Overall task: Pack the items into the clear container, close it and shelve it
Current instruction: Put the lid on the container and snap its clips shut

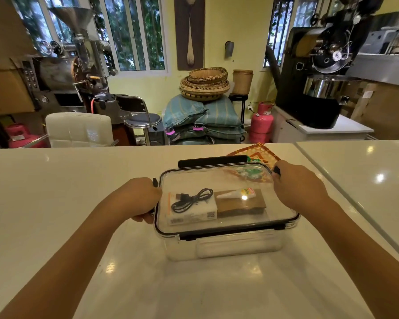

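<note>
The clear container [226,245] sits on the white counter [78,203] right in front of me, its lid [217,180] laid on top, and through it I see the white box [191,209] with the black cable [191,199] coiled on it, touching a brown packet [242,206] with a small white tube [235,194] on top. My left hand [141,199] curls around the black side latch [155,182] on the left edge; my right hand [297,185] grips the latch [277,170] on the right. The front latch [230,231] looks down, though glare makes me unsure it has clicked. The back latch [212,161] stands up, open. If I press one side harder, the lid could ride up skewed and seal badly; lifted for shelving with a latch loose, it might pop. A woven tray [258,153] lies just behind.
</note>
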